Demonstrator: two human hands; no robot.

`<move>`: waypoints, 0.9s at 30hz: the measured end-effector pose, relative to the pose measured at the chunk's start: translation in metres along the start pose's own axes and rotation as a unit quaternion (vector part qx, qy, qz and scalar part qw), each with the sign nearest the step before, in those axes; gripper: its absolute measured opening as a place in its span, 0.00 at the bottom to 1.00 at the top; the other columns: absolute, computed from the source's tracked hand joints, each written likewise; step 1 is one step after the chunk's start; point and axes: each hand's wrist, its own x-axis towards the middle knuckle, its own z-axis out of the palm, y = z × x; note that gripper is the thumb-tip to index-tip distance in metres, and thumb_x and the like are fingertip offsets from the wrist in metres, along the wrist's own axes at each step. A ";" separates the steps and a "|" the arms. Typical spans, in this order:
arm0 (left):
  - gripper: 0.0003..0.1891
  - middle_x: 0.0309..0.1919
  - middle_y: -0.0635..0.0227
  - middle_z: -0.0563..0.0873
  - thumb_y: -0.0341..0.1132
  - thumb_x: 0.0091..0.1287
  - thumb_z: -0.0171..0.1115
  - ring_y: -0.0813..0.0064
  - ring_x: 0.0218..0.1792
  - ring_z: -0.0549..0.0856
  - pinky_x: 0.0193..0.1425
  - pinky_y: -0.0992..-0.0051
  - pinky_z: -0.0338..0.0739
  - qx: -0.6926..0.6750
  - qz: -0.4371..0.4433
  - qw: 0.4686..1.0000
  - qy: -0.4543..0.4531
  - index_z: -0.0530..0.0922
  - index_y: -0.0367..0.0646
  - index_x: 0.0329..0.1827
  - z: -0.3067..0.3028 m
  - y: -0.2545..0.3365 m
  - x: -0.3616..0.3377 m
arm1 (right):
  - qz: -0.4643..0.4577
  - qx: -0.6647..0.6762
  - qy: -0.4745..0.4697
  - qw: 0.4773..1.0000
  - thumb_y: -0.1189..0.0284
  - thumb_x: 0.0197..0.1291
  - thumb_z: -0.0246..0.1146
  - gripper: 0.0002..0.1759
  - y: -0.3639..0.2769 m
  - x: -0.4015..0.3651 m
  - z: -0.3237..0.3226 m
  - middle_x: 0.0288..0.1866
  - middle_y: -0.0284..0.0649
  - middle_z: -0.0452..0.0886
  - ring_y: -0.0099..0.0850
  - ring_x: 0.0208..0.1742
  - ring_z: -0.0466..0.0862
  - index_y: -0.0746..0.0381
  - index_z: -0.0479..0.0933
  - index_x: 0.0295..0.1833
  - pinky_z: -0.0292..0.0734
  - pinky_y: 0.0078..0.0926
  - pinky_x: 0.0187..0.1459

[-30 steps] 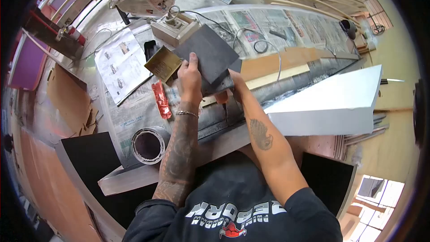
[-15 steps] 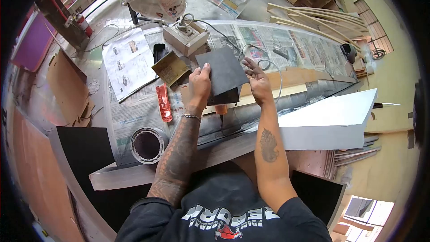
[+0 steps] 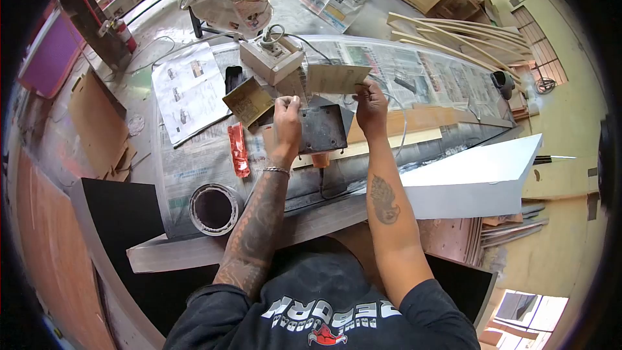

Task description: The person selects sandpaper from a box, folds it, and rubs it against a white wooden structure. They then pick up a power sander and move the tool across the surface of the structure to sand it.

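My right hand (image 3: 372,111) pinches the right end of a sheet of sandpaper (image 3: 337,80), whose tan backing faces me. Left of it, my left hand (image 3: 287,123) is closed, thumb on top; what its fingers hold, if anything, is hidden. Between my forearms an orange sander (image 3: 320,159) lies with its black, holed pad (image 3: 322,128) turned up. Beside my left hand are a tan, box-like piece (image 3: 249,102) and a crumpled red wrapper (image 3: 238,150).
Newspaper (image 3: 188,172) covers the bench, with printed sheets (image 3: 188,94) at left. A power-outlet box (image 3: 271,58) with cables stands beyond my hands. Nearer are a cardboard tube (image 3: 214,210) and a white panel (image 3: 463,185). Wooden strips (image 3: 453,32) lie at back right.
The sandpaper has turned from its dark grit face to its tan backing and moved up and right with my right hand. The sander's pad is now uncovered. My left hand has closed further.
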 end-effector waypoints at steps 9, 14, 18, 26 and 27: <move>0.17 0.56 0.46 0.80 0.32 0.77 0.50 0.54 0.58 0.82 0.61 0.62 0.75 0.147 0.159 0.974 0.061 0.72 0.33 0.64 0.012 -0.006 -0.006 | 0.029 0.047 -0.052 0.997 0.67 0.78 0.57 0.12 -0.003 -0.003 0.021 0.43 0.32 0.85 0.20 0.42 0.82 0.63 0.79 0.55 0.77 0.20 0.42; 0.15 0.44 0.48 0.84 0.36 0.78 0.47 0.49 0.51 0.82 0.55 0.58 0.76 0.264 0.063 0.962 0.036 0.81 0.36 0.50 0.006 0.029 -0.022 | 0.024 -0.118 -0.026 0.992 0.79 0.69 0.52 0.14 -0.010 -0.001 0.020 0.42 0.50 0.87 0.42 0.45 0.87 0.63 0.79 0.55 0.79 0.33 0.49; 0.17 0.42 0.48 0.85 0.41 0.77 0.53 0.51 0.46 0.84 0.54 0.61 0.76 0.224 0.086 0.969 0.062 0.83 0.36 0.47 -0.001 0.005 -0.013 | 0.061 0.012 -0.053 0.997 0.83 0.67 0.56 0.15 -0.002 -0.002 0.018 0.45 0.45 0.88 0.32 0.45 0.86 0.67 0.80 0.57 0.79 0.29 0.52; 0.12 0.42 0.63 0.91 0.33 0.72 0.63 0.77 0.43 0.86 0.51 0.76 0.79 0.105 -0.012 0.994 -0.036 0.85 0.33 0.51 -0.017 0.005 0.010 | 0.183 0.038 -0.108 0.976 0.83 0.65 0.59 0.13 -0.008 -0.006 0.009 0.48 0.42 0.89 0.27 0.50 0.85 0.68 0.83 0.52 0.77 0.27 0.55; 0.12 0.42 0.63 0.91 0.33 0.72 0.63 0.77 0.43 0.86 0.51 0.76 0.79 0.106 -0.008 0.994 -0.036 0.85 0.33 0.51 -0.015 0.006 0.011 | 0.179 0.040 -0.108 0.977 0.83 0.65 0.59 0.13 -0.007 -0.005 0.009 0.48 0.42 0.89 0.27 0.50 0.85 0.68 0.83 0.52 0.77 0.27 0.55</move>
